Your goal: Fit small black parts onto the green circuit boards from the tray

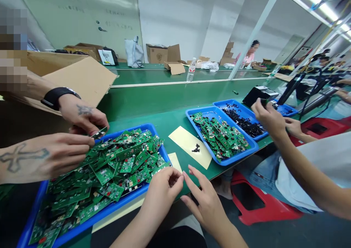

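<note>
My left hand [164,189] is closed in a pinch at the bottom middle, in front of the large blue tray [161,149] heaped with green circuit boards [128,164]. Whatever lies between its fingertips is too small to name. My right hand [203,200] is beside it, fingers apart, with the index fingertip close to the left fingertips. Beyond my hands, a yellow paper sheet [179,138] carries a small group of black parts [196,148]. Another blue tray [223,163] of green boards stands right of the sheet.
At the left, a co-worker's tattooed hands [65,153] hold a small board over the large tray. Another person's hands [270,120] are at the right, near a blue tray of black parts [244,121]. A red stool [263,207], open cardboard box [82,79] and water bottle [191,70] stand around.
</note>
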Available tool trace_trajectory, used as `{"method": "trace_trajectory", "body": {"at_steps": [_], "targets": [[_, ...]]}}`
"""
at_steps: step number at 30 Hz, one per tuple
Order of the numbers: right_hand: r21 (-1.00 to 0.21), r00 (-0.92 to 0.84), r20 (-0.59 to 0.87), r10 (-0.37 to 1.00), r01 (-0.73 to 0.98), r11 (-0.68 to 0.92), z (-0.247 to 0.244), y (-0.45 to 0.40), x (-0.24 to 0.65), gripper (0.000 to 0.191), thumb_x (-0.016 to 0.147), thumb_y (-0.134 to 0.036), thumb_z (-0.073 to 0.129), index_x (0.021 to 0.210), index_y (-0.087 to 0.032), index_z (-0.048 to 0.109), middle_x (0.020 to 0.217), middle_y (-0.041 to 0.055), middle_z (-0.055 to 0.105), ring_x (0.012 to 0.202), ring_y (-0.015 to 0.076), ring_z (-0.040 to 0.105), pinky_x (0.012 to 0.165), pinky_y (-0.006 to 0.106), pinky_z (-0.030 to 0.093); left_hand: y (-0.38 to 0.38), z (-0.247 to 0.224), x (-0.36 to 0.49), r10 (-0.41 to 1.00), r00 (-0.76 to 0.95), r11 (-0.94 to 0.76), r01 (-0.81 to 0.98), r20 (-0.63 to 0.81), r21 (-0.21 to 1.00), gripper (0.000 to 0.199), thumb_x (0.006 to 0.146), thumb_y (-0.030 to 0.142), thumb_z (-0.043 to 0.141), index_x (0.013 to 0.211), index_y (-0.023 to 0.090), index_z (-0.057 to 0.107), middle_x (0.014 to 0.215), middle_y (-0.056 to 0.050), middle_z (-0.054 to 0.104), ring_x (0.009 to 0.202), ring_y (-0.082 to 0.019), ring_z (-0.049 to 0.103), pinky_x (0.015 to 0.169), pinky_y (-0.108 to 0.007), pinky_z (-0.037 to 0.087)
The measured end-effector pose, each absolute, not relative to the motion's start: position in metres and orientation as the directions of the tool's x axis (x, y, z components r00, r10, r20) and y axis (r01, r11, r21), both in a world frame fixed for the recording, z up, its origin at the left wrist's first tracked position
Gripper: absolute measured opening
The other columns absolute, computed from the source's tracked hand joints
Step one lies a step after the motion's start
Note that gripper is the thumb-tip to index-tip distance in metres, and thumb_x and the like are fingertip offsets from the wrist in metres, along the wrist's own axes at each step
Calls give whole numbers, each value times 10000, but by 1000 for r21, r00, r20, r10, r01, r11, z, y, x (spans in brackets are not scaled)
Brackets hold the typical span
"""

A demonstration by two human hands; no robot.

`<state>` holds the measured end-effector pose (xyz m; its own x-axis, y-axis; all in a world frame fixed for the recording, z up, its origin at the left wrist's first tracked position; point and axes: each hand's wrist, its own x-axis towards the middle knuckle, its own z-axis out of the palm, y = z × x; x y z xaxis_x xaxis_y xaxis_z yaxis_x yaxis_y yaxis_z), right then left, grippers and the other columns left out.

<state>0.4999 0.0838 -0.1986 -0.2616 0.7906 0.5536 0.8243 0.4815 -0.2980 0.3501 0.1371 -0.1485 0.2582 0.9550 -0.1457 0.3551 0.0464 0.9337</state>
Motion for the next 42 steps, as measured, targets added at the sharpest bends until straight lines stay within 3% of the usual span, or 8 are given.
{"method": "trace_trajectory", "body": {"at_steps": [7, 16, 21, 24, 28, 33, 42], "targets": [[-348, -208, 517, 830, 835, 426, -204, 84, 516, 370, 934, -298, 430, 1257, -164, 551, 1265, 183, 517, 1074, 288, 575, 856, 438, 535, 152, -156, 365, 861, 399, 266, 172, -314, 948, 201, 676, 350, 581, 613, 161, 555, 519, 27, 542, 490, -110, 529, 488, -217, 405], [-306, -149, 504, 851, 890, 337, -204, 89, 538, 355, 949, -309, 403, 1254, -225, 564, 1243, 157, 533, 975, 271, 614, 799, 425, 551, 165, -165, 391, 845, 436, 286, 121, -310, 950, 143, 726, 175, 601, 602, 151, 535, 514, 59, 518, 503, -85, 537, 504, -200, 399], [-265, -133, 483, 865, 920, 289, -203, 94, 543, 354, 950, -293, 384, 1249, -249, 569, 1207, 151, 551, 898, 253, 632, 754, 407, 552, 170, -164, 397, 836, 454, 238, 208, -309, 949, 199, 839, 196, 596, 656, 140, 540, 580, 68, 523, 553, -91, 553, 563, -241, 464], [-270, -91, 474, 876, 932, 243, -207, 96, 549, 352, 944, -293, 382, 1201, -195, 601, 1101, 159, 605, 843, 257, 643, 707, 395, 559, 173, -167, 399, 825, 459, 207, 299, -330, 932, 178, 877, 248, 568, 745, 129, 579, 657, 43, 576, 596, -100, 581, 594, -264, 499], [-304, -52, 478, 877, 927, 220, -213, 99, 560, 333, 946, -278, 369, 1042, -142, 657, 943, 140, 649, 789, 244, 657, 677, 364, 567, 186, -171, 406, 822, 446, 140, 445, -354, 885, 185, 888, 296, 554, 945, 128, 606, 885, -23, 646, 746, -141, 631, 678, -323, 535], [-331, -71, 487, 871, 908, 258, -218, 100, 561, 303, 935, -274, 384, 1023, -169, 654, 917, 111, 660, 805, 232, 663, 690, 344, 578, 219, -174, 428, 839, 405, 48, 613, -365, 789, 265, 883, 308, 558, 1100, 156, 574, 1112, -67, 610, 938, -203, 616, 798, -404, 525], [-366, -67, 476, 877, 891, 267, -221, 100, 564, 296, 939, -277, 381, 1016, -169, 646, 942, 111, 662, 842, 235, 666, 709, 343, 581, 246, -180, 448, 864, 342, 12, 722, -371, 692, 315, 881, 306, 561, 1159, 160, 543, 1171, -85, 582, 980, -217, 605, 816, -422, 520]]}}
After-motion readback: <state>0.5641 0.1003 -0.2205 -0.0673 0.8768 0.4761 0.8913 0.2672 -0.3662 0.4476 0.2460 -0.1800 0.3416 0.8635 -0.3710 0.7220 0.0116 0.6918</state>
